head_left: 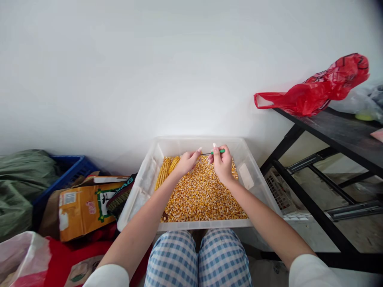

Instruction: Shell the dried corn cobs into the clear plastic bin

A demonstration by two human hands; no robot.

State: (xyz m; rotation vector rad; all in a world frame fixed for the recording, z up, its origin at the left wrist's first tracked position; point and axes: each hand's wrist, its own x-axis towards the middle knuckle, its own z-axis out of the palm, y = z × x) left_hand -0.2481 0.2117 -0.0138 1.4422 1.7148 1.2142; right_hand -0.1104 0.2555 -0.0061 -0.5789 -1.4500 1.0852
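My right hand (223,164) grips a screwdriver (222,151) by its green handle, with the thin metal shaft pointing left. Close by on the left, my left hand (188,161) is closed near the shaft's tip. What its fingers hold is hidden, so I cannot make it out. Both hands are over a translucent plastic bin (206,226). Loose yellow corn kernels (203,195) cover much of the bin's floor. Whole corn cobs (163,172) lie along the bin's left side, beside my left hand.
To the right stands a black metal-framed table (338,127) with a red plastic bag (317,93) on it. At left are a blue crate (70,171), an orange cardboard box (85,207) and several bags. A white wall (179,71) rises behind the bin.
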